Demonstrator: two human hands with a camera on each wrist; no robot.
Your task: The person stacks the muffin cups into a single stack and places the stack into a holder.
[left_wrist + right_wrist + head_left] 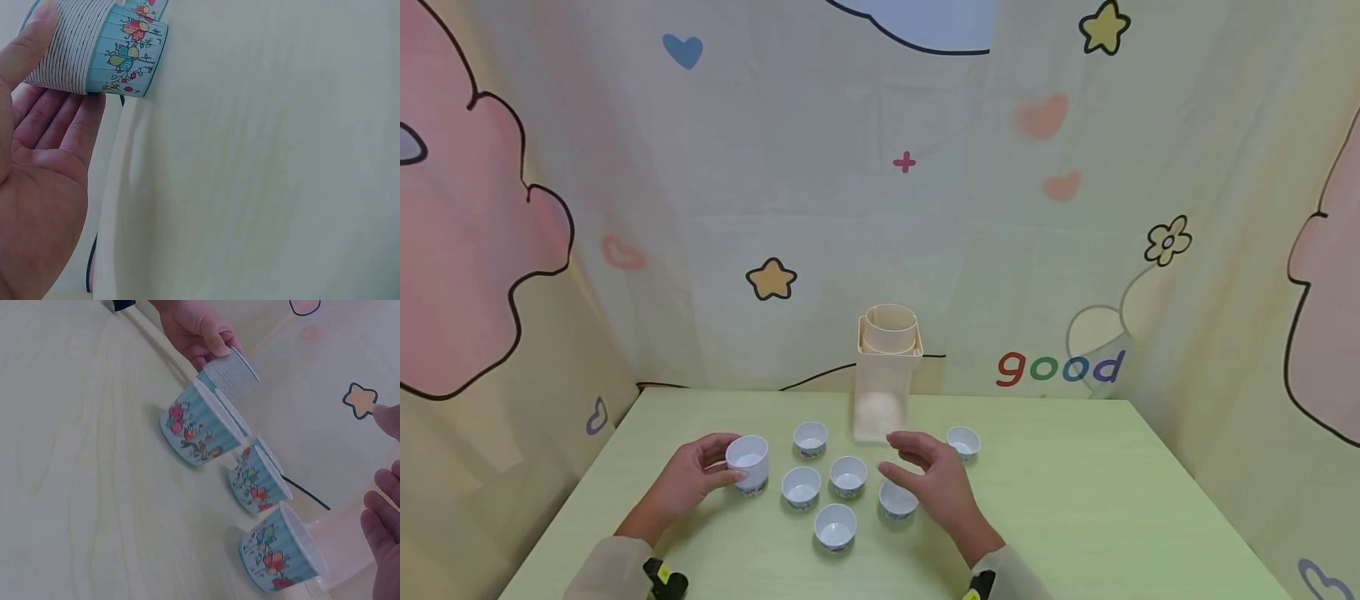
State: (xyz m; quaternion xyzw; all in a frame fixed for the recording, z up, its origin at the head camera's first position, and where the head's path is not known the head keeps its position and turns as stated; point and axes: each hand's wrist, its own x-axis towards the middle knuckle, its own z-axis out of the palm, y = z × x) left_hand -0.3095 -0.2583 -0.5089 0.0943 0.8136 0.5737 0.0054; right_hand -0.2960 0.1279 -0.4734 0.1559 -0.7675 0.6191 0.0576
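On the left side of the table my left hand (696,475) grips a nested stack of paper cups (747,475), thumb on the near side and fingers behind. The left wrist view shows the stack's many white rims (69,47) and a light blue side printed with colourful flowers. My right hand (936,483) holds nothing; its thumb and fingers are apart, loosely bent. It is over a single paper cup (895,502) and partly hides it. Another cup (963,442) stands just beyond that hand.
Between the hands, several single cups stand upright, among them a front cup (835,529) and a back cup (810,439). A cream-coloured holder (882,400) with a round tube on top stands at the table's back edge. A printed curtain (820,183) hangs behind the table (1075,500).
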